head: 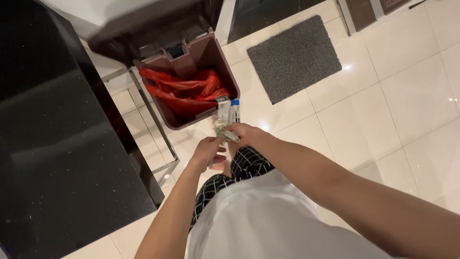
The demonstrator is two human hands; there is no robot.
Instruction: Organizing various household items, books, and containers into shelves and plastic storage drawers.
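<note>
A person stands on a shiny pale tiled floor [383, 110] and looks down at their two hands. The right hand [244, 134] is held out over the front edge of a brown bin [230, 79]. Its fingers [232, 129] are closed tight on a small bunch of rubbish [225, 120]. The bunch looks like a white and blue packet sticking up, with some crumpled wrapper under it. The rubbish is just above the front rim of the bin, close to the opening but not down inside it. The left hand [207, 149] is right beside the right hand, a little lower and nearer the body. Its fingers are curled in and seem to touch the bottom of the same bunch, but how firmly they grip it cannot be told. The bin has its lid [143, 29] tipped up at the back, so it is open. Inside it is a red plastic bag [184, 91], all wrinkled. To the left of the bin is a big black speckled worktop [57, 144] with thin metal legs [153, 120] beside it. Past the bin, farther away, a grey mat [294, 57] lies flat on the floor. The person wears a white top [268, 220] and black trousers with white checks [249, 165].
</note>
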